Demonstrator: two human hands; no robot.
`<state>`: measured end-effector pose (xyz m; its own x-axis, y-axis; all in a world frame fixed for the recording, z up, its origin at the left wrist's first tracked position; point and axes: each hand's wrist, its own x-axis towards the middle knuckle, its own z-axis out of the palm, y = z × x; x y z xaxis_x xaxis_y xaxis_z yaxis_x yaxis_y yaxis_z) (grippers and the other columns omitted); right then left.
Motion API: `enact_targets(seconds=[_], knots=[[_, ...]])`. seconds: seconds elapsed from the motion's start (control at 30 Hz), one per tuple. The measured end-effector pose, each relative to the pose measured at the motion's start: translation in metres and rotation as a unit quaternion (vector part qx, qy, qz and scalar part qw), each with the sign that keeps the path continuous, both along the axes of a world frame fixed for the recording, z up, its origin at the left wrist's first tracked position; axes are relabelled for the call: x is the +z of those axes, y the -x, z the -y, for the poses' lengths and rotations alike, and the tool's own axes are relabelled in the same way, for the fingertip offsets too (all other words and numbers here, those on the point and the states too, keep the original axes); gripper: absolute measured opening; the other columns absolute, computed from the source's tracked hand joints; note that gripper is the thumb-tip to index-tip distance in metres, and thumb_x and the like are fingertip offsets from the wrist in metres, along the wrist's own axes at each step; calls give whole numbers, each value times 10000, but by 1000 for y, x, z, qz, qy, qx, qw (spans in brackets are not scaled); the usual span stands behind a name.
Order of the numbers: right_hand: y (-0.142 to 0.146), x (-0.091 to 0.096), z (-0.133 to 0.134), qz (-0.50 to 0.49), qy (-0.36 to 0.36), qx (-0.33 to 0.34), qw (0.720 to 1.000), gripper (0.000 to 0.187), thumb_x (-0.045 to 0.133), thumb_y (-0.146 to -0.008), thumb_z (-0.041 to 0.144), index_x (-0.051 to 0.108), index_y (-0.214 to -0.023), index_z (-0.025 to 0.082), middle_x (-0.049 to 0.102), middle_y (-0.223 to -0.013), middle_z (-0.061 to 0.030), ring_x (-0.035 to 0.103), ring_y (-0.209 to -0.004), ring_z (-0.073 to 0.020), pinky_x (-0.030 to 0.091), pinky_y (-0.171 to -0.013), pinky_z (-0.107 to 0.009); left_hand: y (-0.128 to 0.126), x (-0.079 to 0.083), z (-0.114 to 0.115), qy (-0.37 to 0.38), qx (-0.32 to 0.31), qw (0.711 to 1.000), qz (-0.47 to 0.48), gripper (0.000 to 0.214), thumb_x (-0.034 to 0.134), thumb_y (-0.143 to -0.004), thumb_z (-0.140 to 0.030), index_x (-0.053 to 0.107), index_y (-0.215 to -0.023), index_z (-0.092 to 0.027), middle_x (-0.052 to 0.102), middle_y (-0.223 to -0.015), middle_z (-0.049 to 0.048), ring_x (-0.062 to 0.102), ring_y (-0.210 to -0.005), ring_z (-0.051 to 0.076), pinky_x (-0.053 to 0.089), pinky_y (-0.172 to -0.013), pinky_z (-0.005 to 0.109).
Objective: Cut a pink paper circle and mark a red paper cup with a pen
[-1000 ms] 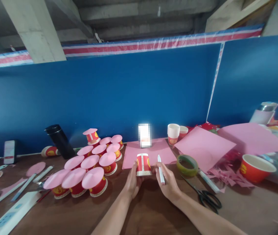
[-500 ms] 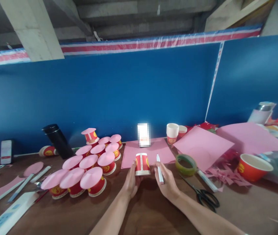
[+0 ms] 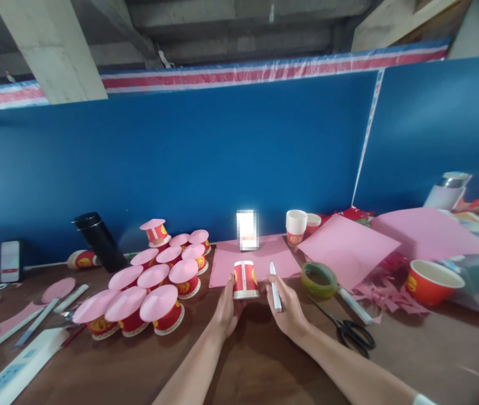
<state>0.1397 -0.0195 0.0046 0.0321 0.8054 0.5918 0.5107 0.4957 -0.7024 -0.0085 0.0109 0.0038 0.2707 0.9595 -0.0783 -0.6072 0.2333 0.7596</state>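
Upside down in front of me is a red paper cup with gold marks and a white seam stripe. My left hand is closed around its left side and lower edge. Between the fingers of my right hand is a white marker pen, its tip pointing up and away, apart from the cup. The right fingertips come close to the cup's right edge. Behind the cup lies a pink paper sheet, with a bright, blurred-out phone standing on it.
Several upturned cups with pink paper cones stand left. A black bottle leans behind them. Right are a tape roll, black-handled scissors, stacked paper cups, pink sheets, paper scraps and a red paper bowl. A power strip lies front left.
The view has shifted slightly. My hands, the cup and the marker keep nearly the same positions relative to each other.
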Motion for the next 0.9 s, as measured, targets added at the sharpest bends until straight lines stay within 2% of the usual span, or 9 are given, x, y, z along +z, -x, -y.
enact_targets(seconds=[0.2,0.53,0.9], knots=[[0,-1,1,10,-8,-8,1000,155,403,-858,175,539,-930,194,605,-736,-20,585,-656,-144,458,-609,-209,1,2,3,11,22,1000,-2,445,564,-768,-472,588,-1066,-142,680,-933,90,632,-876,229,462,-815,350],[-1,-3,-2,13,-3,-1,1000,173,402,-860,183,548,-953,201,611,-736,-17,592,-654,-150,457,-595,-208,-1,4,3,-1,7,1000,10,412,537,-800,-434,578,-1083,-136,664,-1022,105,614,-945,243,458,-843,363],[-1,-5,-1,12,0,-8,1000,209,385,-887,200,567,-989,196,596,-741,-18,582,-675,-145,447,-628,-213,0,-1,1,-14,1,1000,1,457,515,-789,-503,606,-1014,-116,675,-964,116,620,-916,246,446,-841,373]])
